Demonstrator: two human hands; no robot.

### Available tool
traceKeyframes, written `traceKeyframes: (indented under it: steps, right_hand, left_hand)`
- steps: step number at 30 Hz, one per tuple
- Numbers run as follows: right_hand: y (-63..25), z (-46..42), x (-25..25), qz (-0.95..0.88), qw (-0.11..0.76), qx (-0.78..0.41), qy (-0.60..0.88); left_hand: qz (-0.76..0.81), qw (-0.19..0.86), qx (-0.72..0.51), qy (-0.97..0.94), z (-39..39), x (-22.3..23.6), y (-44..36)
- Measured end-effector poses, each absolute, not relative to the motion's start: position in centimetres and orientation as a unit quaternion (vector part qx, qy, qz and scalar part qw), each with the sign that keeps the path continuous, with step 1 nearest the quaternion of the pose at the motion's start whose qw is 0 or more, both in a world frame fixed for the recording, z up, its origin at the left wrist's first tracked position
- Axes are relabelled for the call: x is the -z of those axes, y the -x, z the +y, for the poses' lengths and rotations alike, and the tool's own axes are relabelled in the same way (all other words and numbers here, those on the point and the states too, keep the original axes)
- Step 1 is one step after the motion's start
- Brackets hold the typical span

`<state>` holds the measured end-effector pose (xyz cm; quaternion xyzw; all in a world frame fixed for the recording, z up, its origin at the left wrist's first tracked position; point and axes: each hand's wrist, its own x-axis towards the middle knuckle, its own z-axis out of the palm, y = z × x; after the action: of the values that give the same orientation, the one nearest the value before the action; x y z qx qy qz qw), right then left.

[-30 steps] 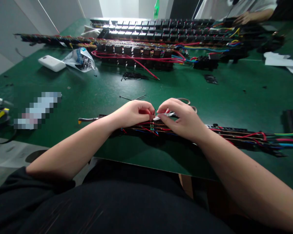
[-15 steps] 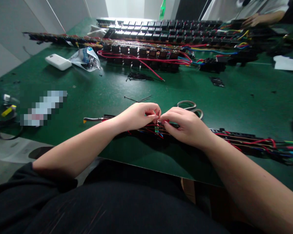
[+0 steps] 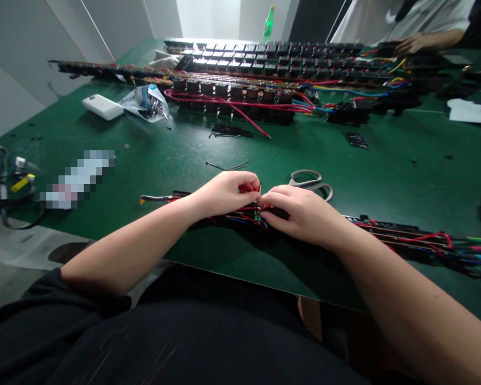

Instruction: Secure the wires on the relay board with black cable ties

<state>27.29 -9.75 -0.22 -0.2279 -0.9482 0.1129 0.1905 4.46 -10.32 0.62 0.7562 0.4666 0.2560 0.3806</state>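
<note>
A long, narrow black strip threaded with red and blue wires (image 3: 401, 236) lies crosswise near the front edge of a green table (image 3: 176, 155), under a person's two bare hands. A small green part (image 3: 257, 215) shows on it between the fingertips. Just above that part, the left hand (image 3: 234, 191) is nearly closed, thumb and forefinger pinched on what looks like a thin black tie (image 3: 260, 187), its end poking upward. The right hand (image 3: 299, 211) meets it from the other side, fingers curled and thumb a little apart from the forefinger; whether it grips anything cannot be told. The step in hand seems to be fitting or tightening that tie at the green part; the next move probably calls for a firm pinch on its end while the other hand steadies the wires. Just beyond the right hand are scissors (image 3: 313, 187), and beyond the left, loose black ties (image 3: 216, 166). Farther back lie a pile of ties (image 3: 228, 131), a plastic bag (image 3: 146, 102) and larger wired black racks (image 3: 240, 69), with a co-worker's hand (image 3: 411, 44) at the far right.
</note>
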Motion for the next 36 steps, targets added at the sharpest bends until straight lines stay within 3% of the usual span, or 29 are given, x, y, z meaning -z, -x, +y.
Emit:
traceKeyframes:
  steps: [19, 25, 31, 36]
  right_hand:
    - [-27.4, -9.6, 0.1, -0.964, 0.131, -0.045, 0.229]
    - [-27.0, -9.8, 0.6, -0.938, 0.139, 0.029, 0.316]
    - [-26.9, -8.9, 1.7, -0.932, 0.141, 0.066, 0.327]
    - [-26.9, -8.1, 1.9, -0.937, 0.147, 0.091, 0.304]
  left_hand:
    - [0.463, 0.375, -0.299, -0.746, -10.0, -0.3, -4.3]
    - [0.493, 0.34, -0.293, -0.745, -8.5, -0.7, -2.5]
    - [0.55, 0.243, -0.191, -0.775, -3.9, -2.9, 2.6]
    - [0.521, 0.255, -0.039, -0.814, 0.8, -2.6, 5.4]
